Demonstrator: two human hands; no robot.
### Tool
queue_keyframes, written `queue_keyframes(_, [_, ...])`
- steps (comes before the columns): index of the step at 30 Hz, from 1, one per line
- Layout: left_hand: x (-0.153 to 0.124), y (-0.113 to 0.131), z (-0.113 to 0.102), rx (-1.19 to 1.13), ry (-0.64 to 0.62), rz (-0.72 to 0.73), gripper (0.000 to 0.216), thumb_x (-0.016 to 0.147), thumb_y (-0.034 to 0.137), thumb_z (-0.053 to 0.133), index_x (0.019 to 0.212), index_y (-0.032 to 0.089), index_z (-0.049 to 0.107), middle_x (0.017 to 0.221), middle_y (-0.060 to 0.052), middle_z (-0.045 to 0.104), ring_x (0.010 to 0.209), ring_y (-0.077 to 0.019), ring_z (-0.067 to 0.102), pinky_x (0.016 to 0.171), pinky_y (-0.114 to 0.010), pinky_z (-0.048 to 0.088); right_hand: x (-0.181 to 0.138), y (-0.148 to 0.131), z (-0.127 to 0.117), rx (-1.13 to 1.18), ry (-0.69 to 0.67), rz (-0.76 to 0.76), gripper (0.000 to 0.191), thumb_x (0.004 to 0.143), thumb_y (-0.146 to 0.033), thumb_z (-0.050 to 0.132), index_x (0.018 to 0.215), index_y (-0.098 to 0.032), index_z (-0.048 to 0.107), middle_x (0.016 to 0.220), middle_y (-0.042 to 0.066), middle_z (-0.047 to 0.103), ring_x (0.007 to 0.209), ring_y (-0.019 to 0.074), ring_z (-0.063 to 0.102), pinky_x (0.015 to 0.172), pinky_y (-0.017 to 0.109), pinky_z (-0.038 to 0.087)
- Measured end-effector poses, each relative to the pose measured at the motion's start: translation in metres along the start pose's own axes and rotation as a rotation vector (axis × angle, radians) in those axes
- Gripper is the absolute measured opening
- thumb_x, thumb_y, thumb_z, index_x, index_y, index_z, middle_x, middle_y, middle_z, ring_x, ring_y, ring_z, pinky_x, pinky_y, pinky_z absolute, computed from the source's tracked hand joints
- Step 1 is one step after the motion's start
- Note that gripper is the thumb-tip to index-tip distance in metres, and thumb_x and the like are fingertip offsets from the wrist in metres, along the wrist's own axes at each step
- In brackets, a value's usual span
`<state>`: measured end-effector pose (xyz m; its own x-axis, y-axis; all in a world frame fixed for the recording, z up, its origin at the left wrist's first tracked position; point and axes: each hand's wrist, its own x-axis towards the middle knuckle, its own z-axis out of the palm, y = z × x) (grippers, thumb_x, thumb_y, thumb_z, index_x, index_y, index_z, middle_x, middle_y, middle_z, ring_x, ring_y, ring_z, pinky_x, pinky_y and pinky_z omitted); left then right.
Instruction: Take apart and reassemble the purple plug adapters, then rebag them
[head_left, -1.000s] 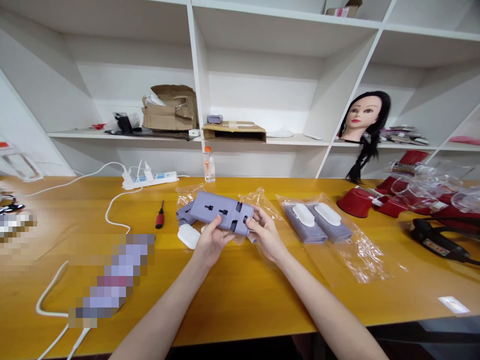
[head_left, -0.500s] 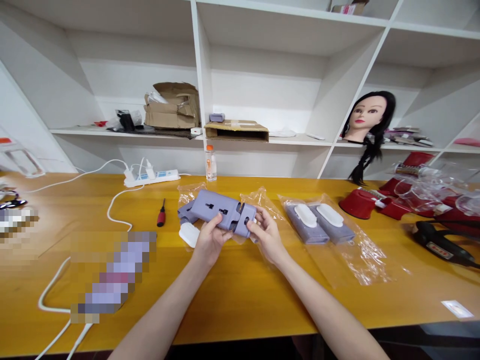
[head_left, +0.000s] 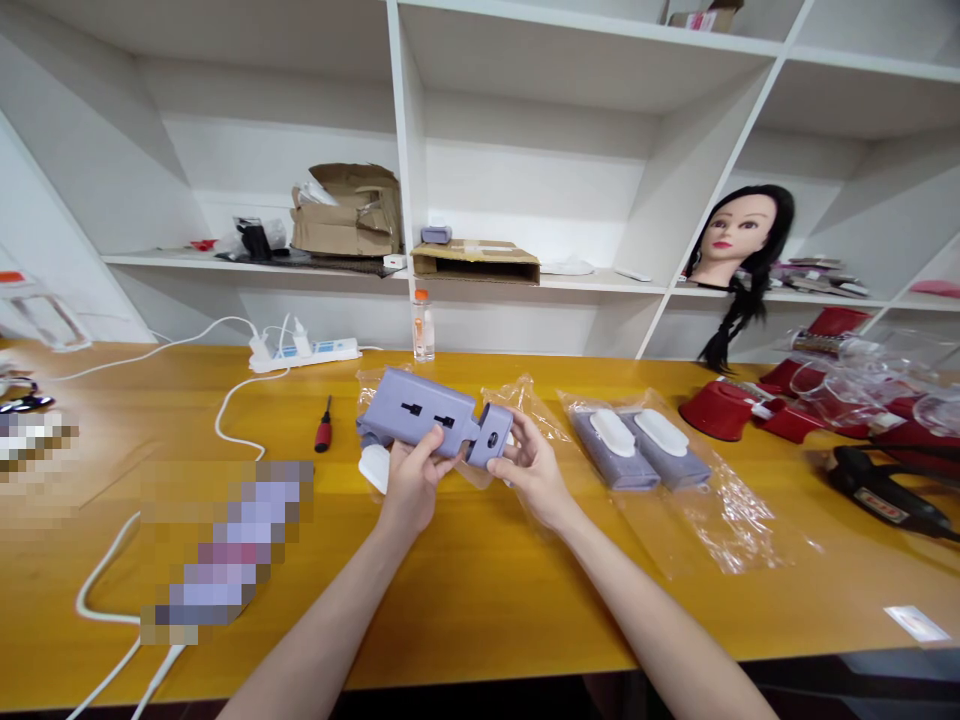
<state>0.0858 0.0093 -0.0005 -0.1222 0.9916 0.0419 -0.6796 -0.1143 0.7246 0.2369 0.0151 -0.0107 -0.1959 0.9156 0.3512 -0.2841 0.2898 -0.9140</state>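
A lilac plastic housing (head_left: 420, 415) with dark slots is held above the yellow table (head_left: 480, 590). My left hand (head_left: 409, 485) grips its lower edge from below, fingers closed on it. A smaller lilac end piece (head_left: 491, 437) with a round hole sticks out at its right end, and my right hand (head_left: 529, 470) pinches that piece. Below the housing lie a white oval part (head_left: 373, 466) and a crumpled clear bag (head_left: 525, 400).
Two more lilac units with white oval pads lie in a clear bag (head_left: 637, 445) to the right. A red-handled screwdriver (head_left: 322, 428), a white power strip (head_left: 304, 353) with cables and a small bottle (head_left: 423, 326) sit behind. Red parts (head_left: 724, 408) and a mannequin head (head_left: 739, 245) stand far right.
The small end piece has slid out from the housing's right end. Both hands have lifted the housing slightly and tilted it.
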Motion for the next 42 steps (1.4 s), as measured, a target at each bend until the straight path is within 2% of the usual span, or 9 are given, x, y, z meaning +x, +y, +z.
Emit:
queue_keyframes(9, [0.0013, -0.0015, -0.0011, 0.005, 0.013, 0.004, 0.031, 0.066, 0.021, 0.068, 0.095, 0.023, 0.055, 0.095, -0.003, 0.065, 0.084, -0.0196, 0.063, 0.076, -0.04, 0.05, -0.0014, -0.0023, 0.0019, -0.004, 0.005, 0.018, 0.066, 0.062, -0.023, 0.072, 0.12, -0.03, 0.041, 0.123, 0.005, 0.049, 0.086, 0.0181, 0.061, 0.067, 0.03, 0.052])
queue_keyframes(14, [0.0032, -0.0046, -0.0039, -0.067, 0.005, -0.057, 0.034, 0.07, 0.024, 0.065, 0.102, 0.025, 0.054, 0.104, -0.004, 0.063, 0.092, -0.0207, 0.061, 0.081, -0.042, 0.048, -0.0032, -0.0042, 0.0065, -0.015, 0.037, 0.0, 0.064, 0.061, -0.021, 0.072, 0.118, -0.029, 0.044, 0.125, 0.006, 0.046, 0.086, 0.0168, 0.061, 0.072, 0.031, 0.05])
queue_keyframes(17, [0.0029, -0.0036, -0.0042, -0.068, 0.013, -0.076, 0.038, 0.073, 0.028, 0.061, 0.11, 0.025, 0.051, 0.105, -0.006, 0.063, 0.094, -0.0223, 0.061, 0.081, -0.043, 0.048, -0.0029, -0.0024, 0.0051, -0.045, 0.086, -0.006, 0.065, 0.061, -0.02, 0.071, 0.119, -0.029, 0.042, 0.123, 0.006, 0.048, 0.086, 0.0168, 0.062, 0.073, 0.03, 0.05])
queue_keyframes(21, [0.0019, -0.002, -0.0034, -0.065, 0.0, -0.092, 0.042, 0.074, 0.026, 0.06, 0.114, 0.026, 0.048, 0.105, -0.007, 0.064, 0.095, -0.0226, 0.061, 0.08, -0.043, 0.048, -0.0019, 0.0014, 0.0014, -0.048, 0.077, 0.008, 0.064, 0.062, -0.02, 0.07, 0.119, -0.028, 0.043, 0.121, 0.005, 0.049, 0.085, 0.0164, 0.062, 0.074, 0.03, 0.049])
queue_keyframes(30, [0.0, -0.0055, -0.0031, -0.063, -0.002, -0.063, 0.042, 0.071, 0.022, 0.064, 0.11, 0.03, 0.051, 0.104, -0.002, 0.063, 0.086, -0.0189, 0.063, 0.079, -0.043, 0.049, -0.0027, -0.0005, 0.0054, -0.001, 0.06, 0.024, 0.066, 0.059, -0.019, 0.071, 0.117, -0.03, 0.043, 0.123, 0.005, 0.047, 0.085, 0.0161, 0.061, 0.074, 0.031, 0.05])
queue_keyframes(38, [-0.0014, -0.0035, -0.0008, -0.093, 0.034, -0.038, 0.04, 0.072, 0.022, 0.063, 0.11, 0.029, 0.05, 0.108, -0.003, 0.062, 0.098, -0.0221, 0.059, 0.08, -0.042, 0.048, -0.0038, 0.0003, 0.0053, -0.057, 0.101, 0.006, 0.066, 0.06, -0.019, 0.07, 0.119, -0.028, 0.042, 0.123, 0.006, 0.047, 0.086, 0.0167, 0.061, 0.071, 0.03, 0.049])
queue_keyframes(42, [-0.0015, -0.0028, -0.0018, -0.088, 0.013, -0.057, 0.041, 0.071, 0.022, 0.063, 0.11, 0.028, 0.051, 0.105, -0.004, 0.063, 0.097, -0.022, 0.059, 0.081, -0.043, 0.048, -0.0034, 0.0027, 0.0031, -0.042, 0.096, 0.019, 0.066, 0.06, -0.018, 0.07, 0.119, -0.029, 0.043, 0.124, 0.006, 0.046, 0.087, 0.0172, 0.061, 0.073, 0.03, 0.049])
